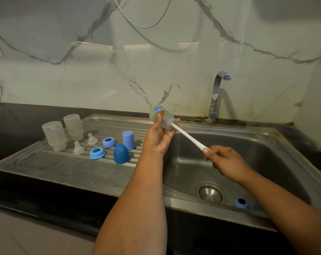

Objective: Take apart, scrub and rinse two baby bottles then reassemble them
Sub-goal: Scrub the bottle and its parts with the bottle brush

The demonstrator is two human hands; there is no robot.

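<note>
- My left hand [158,138] is raised over the left edge of the sink basin [266,155], fingers wrapped round a clear baby bottle [162,117] that lies tilted, its mouth facing down and to the right.
- My right hand [224,161] is closed on the lower end of a white brush handle [189,138]; the upper end of the handle goes into the bottle's mouth. The brush head is inside the bottle and I cannot make it out.
- My two hands are apart, joined only by the handle between them, both above the basin.
- On the ribbed draining board [64,162] to my left stand two more clear bottle bodies [54,136], upside down and side by side.
- Just right of them sit two clear teats [78,148], two blue collar rings [97,153], and two blue caps [121,154], the darker one nearer me.
- Down in the basin, near the drain [210,194], lies another blue ring [241,203].
- The tap [216,96] stands behind the basin with no water visible from it.
</note>
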